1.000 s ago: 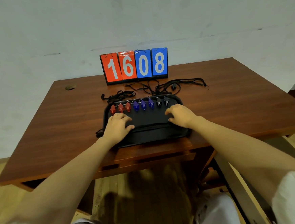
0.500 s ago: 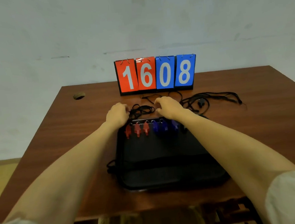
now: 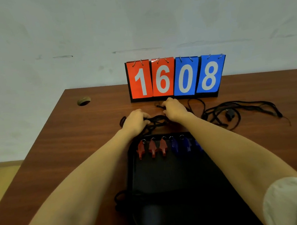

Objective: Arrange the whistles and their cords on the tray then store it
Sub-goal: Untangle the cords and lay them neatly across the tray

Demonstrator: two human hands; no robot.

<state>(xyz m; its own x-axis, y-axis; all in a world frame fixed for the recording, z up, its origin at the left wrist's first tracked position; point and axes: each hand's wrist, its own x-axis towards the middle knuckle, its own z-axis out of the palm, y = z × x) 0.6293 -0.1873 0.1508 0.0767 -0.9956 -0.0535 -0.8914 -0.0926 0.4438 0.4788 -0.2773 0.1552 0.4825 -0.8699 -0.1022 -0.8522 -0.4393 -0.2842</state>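
Black tray [image 3: 168, 190] flat on brown table [image 3: 66, 145], near centre, long axis near-to-far. Along its far edge a left-to-right row of whistles, each lying lengthwise near-to-far, ring end far, narrow end pointing near: three red whistles [image 3: 152, 148] at left, blue whistles [image 3: 174, 145] just right of them, rest of row hidden under right forearm. Just beyond the tray's far edge, both hands on a black cord bunch [image 3: 156, 119] lying on the table, stretched roughly left-right between them. Left hand [image 3: 136, 121] with fingers curled round the bunch's left part; right hand [image 3: 175, 110] with fingers pinching a strand at its far side, close to the scoreboard [image 3: 176, 78]. More loose cords [image 3: 241, 108] spread on the table right of the hands, long strands mostly left-right, small black piece among them. Another cord loop [image 3: 120, 199] touching the tray's near-left edge. Scoreboard upright at far edge of table, reading 1608, two red cards and two blue. Round cable hole [image 3: 83, 101] at far left of table. White sleeve [image 3: 290, 202] at near right.
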